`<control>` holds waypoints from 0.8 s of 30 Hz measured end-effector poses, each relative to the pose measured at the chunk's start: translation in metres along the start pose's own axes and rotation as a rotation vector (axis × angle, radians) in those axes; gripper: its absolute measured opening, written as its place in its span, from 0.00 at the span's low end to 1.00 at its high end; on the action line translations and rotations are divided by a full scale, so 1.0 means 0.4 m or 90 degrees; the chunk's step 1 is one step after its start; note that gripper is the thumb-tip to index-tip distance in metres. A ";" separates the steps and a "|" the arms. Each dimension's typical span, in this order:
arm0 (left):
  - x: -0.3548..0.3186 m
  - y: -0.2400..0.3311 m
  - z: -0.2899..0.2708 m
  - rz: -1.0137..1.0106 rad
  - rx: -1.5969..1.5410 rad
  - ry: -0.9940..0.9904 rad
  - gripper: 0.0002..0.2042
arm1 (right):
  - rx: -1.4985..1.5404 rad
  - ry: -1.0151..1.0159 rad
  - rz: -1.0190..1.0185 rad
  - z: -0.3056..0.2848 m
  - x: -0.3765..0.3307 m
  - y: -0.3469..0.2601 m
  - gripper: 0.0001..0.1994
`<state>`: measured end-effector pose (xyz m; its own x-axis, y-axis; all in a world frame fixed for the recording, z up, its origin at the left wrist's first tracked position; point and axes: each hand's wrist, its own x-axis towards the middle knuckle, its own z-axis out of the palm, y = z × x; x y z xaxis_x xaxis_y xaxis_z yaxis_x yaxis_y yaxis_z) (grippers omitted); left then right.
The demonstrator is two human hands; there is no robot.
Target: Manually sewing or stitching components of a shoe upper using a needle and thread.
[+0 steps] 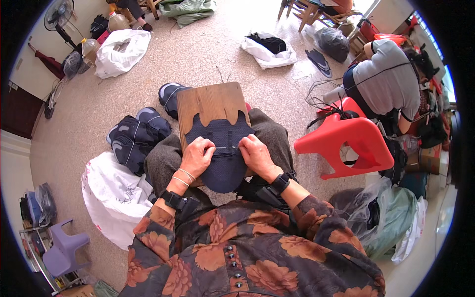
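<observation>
A dark blue textured shoe upper [222,173] lies flat over a wooden board [212,99] on my lap. Above its middle, my left hand [197,157] is closed in a pinch, with a thin pale thread [220,147] sticking out of its fingertips toward the right. Facing it, my right hand [258,157] also pinches. A short, thin, shiny piece shows at its fingertips; whether it is a needle or the thread's other end is too small to make out. Dark slots and a dark cord run across the upper between my hands.
Bundled dark shoe uppers [131,143] lie left of my knees, beside a white sack [111,198]. To my right is a red plastic stool [341,143], with a person [388,79] bending behind it. Plastic bags [383,218] lie lower right; a purple stool [64,250] stands lower left.
</observation>
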<state>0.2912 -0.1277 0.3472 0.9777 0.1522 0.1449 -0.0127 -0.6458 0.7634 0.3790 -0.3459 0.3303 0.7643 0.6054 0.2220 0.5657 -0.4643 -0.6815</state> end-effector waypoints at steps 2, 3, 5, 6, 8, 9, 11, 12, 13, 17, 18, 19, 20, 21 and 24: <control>0.004 -0.009 0.014 0.027 0.039 -0.005 0.04 | -0.014 -0.029 0.004 0.001 0.005 0.002 0.02; 0.008 -0.008 0.019 0.055 0.077 -0.011 0.04 | -0.015 -0.029 0.005 -0.003 0.008 0.003 0.02; 0.015 -0.008 0.029 0.061 0.100 -0.029 0.04 | -0.006 -0.059 -0.017 -0.013 0.015 0.009 0.03; 0.020 -0.006 0.032 0.082 0.154 -0.045 0.05 | -0.006 -0.060 -0.017 -0.014 0.019 0.012 0.03; 0.028 -0.002 0.039 0.103 0.207 -0.059 0.06 | 0.003 -0.066 -0.022 -0.016 0.027 0.017 0.02; 0.033 0.005 0.040 0.105 0.256 -0.078 0.07 | 0.003 -0.067 -0.022 -0.020 0.031 0.020 0.02; 0.038 0.017 0.037 0.107 0.305 -0.098 0.07 | 0.007 -0.108 -0.007 -0.029 0.038 0.025 0.02; 0.040 0.025 0.033 0.128 0.336 -0.086 0.07 | 0.006 -0.108 -0.006 -0.032 0.042 0.026 0.02; 0.042 0.028 0.032 0.150 0.367 -0.074 0.07 | 0.020 -0.128 -0.010 -0.036 0.046 0.028 0.03; 0.049 0.015 0.033 0.187 0.333 -0.041 0.07 | 0.054 -0.180 0.000 -0.048 0.059 0.037 0.03; 0.046 0.005 0.038 0.151 0.280 -0.022 0.07 | 0.054 -0.181 0.001 -0.052 0.063 0.035 0.03; 0.045 -0.004 0.043 0.116 0.228 -0.003 0.07 | 0.056 -0.192 0.007 -0.055 0.068 0.033 0.04; 0.046 -0.013 0.048 0.115 0.227 -0.003 0.07 | 0.057 -0.203 0.013 -0.057 0.070 0.030 0.04; 0.049 -0.018 0.052 0.088 0.129 -0.014 0.06 | 0.057 -0.204 0.014 -0.057 0.071 0.030 0.04; 0.045 -0.017 0.062 0.071 0.070 -0.021 0.05 | 0.065 -0.210 0.044 -0.053 0.071 0.032 0.04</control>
<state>0.3141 -0.1392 0.3290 0.9780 0.0513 0.2021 -0.0998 -0.7357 0.6699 0.4144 -0.3483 0.3427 0.6486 0.7593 -0.0527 0.4698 -0.4539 -0.7571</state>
